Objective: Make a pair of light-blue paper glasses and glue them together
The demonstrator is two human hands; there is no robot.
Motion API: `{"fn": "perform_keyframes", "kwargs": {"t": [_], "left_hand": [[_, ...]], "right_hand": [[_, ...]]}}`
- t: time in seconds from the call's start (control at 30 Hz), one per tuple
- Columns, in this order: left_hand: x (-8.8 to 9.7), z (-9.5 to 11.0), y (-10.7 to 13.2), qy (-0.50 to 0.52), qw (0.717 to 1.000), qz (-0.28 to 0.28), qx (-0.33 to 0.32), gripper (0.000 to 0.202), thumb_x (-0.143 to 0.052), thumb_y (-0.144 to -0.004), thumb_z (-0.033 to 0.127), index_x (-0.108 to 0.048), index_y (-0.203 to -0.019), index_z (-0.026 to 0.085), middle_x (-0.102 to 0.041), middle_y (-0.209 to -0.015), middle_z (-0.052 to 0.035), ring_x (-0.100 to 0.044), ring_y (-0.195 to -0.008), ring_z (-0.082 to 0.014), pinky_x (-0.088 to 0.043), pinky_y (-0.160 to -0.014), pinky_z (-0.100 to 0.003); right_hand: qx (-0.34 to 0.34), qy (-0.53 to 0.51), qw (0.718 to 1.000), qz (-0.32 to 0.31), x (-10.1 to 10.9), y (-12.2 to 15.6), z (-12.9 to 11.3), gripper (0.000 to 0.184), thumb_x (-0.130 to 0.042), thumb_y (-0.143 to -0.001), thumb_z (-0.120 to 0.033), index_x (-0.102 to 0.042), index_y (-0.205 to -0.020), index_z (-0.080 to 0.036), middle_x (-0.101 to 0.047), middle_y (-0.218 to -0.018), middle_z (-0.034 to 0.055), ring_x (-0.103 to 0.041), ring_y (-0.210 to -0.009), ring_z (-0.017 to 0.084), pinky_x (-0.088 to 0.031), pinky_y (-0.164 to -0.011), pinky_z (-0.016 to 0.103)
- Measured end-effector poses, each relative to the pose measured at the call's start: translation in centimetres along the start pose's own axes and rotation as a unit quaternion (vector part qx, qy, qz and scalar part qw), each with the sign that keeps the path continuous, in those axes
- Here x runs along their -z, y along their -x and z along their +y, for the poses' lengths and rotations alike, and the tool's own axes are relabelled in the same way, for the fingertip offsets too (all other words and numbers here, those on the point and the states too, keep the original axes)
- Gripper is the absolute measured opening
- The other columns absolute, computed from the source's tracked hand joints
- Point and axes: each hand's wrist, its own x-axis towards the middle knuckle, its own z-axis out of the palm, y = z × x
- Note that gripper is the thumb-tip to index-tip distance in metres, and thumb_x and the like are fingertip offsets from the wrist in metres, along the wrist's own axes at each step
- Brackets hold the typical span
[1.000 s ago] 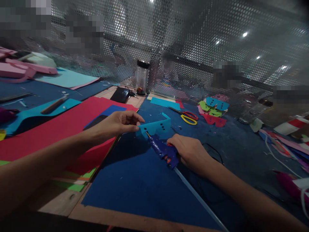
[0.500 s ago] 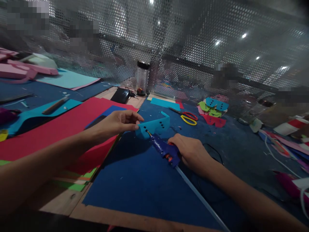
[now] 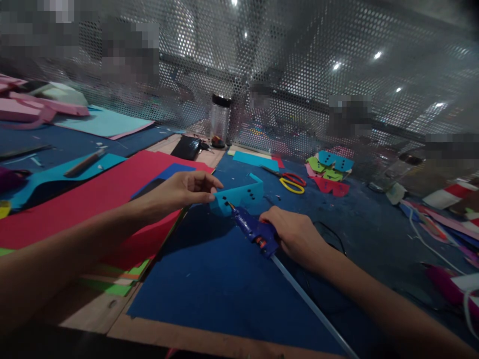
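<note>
Between the thumb and fingers of my left hand [image 3: 187, 190] is the left end of a folded blue paper cutout [image 3: 239, 195] with small black diamond marks. My right hand [image 3: 295, 234] grips a dark blue hot glue gun [image 3: 252, 229], whose metal tip meets the cutout near its left marks. Whether glue is coming out is too small to tell. From the gun's back a long pale glue stick [image 3: 312, 305] runs down to the right. A dark blue sheet [image 3: 209, 289] lies beneath both hands.
Red paper sheets [image 3: 93, 199] lie at left. Scissors [image 3: 292, 184] with red and yellow handles rest behind the glue gun, near several coloured cutouts [image 3: 331, 172]. A clear jar [image 3: 220, 122] stands by the perforated metal screen [image 3: 299, 65]. A black cable [image 3: 333, 234] trails at right.
Almost nothing differs. The glue gun's tip stays against the blue paper cutout, and both hands hold nearly the same position.
</note>
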Motion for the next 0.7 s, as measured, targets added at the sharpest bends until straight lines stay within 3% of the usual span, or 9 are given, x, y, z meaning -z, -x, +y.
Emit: {"fn": "perform_keyframes", "kwargs": {"t": [0.7], "left_hand": [[-0.08,-0.12,0.03,0.014,1.000,0.010,0.001,0.030,-0.085,-0.079,0.030,-0.074,-0.104,0.018,-0.073,-0.088,-0.0038,-0.066,-0.080,-0.0157,-0.054,-0.071,-0.026]], "right_hand": [[0.021,0.000,1.000,0.012,-0.22,-0.11,-0.54,0.013,-0.050,-0.106,-0.020,-0.063,-0.106,-0.017,-0.070,-0.093,0.0058,-0.064,-0.079,0.018,-0.042,-0.067,0.029]]}}
